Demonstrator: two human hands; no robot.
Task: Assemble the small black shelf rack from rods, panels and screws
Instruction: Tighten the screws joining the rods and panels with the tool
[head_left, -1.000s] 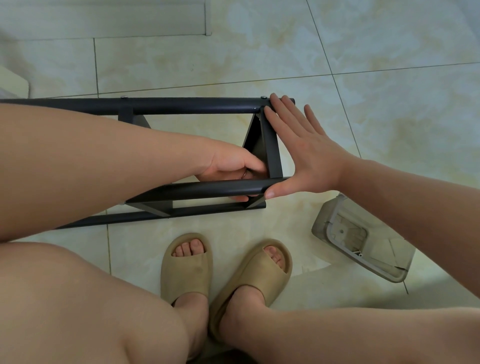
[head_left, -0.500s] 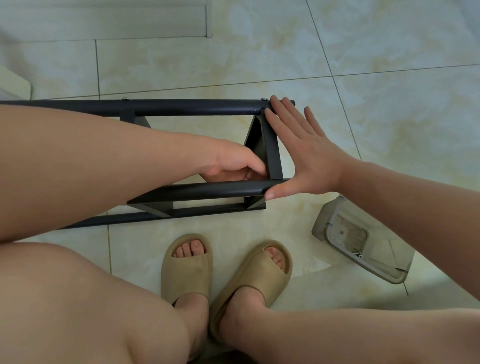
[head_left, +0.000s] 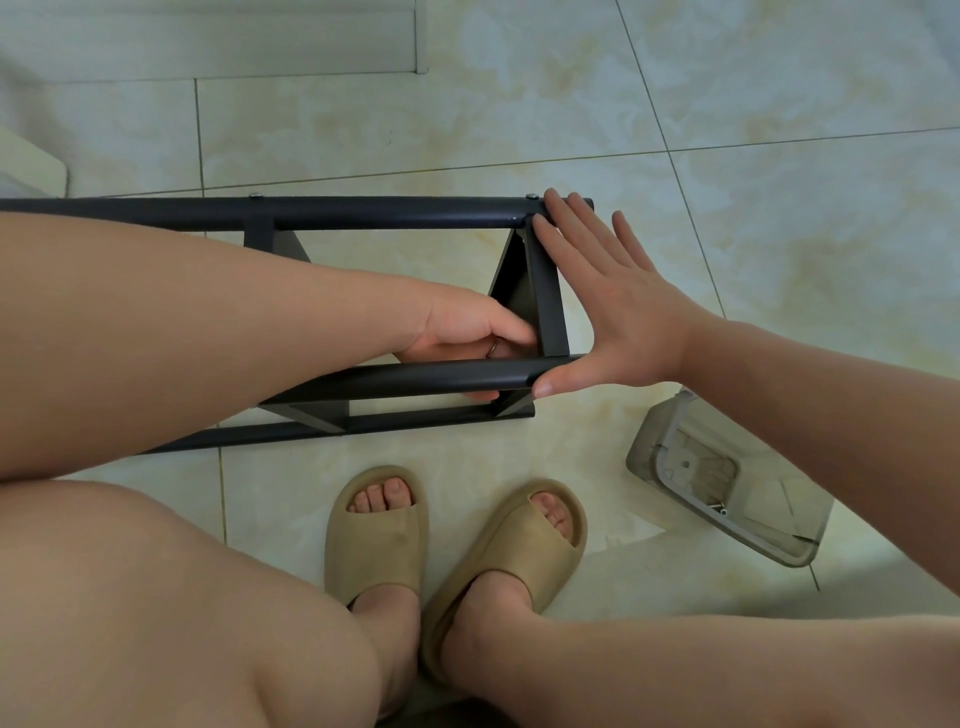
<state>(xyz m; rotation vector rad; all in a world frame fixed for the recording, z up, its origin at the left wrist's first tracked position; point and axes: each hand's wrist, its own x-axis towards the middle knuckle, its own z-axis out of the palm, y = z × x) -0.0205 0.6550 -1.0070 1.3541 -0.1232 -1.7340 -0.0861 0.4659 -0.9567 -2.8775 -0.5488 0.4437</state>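
Observation:
The black shelf rack lies on its side on the tiled floor, its rods running left to right. My right hand lies flat against the outside of the end panel, fingertips on the far rod and thumb on the tip of the near rod. My left hand reaches inside the frame with fingers curled at the panel's lower end, thumb against its inner face. Its fingertips show below the near rod; anything small in them is hidden. Two screw heads sit on the far rod.
A clear grey plastic tray holding a few small screws lies on the floor at the right. My feet in tan sandals stand just in front of the rack. A white object's corner shows at the left edge.

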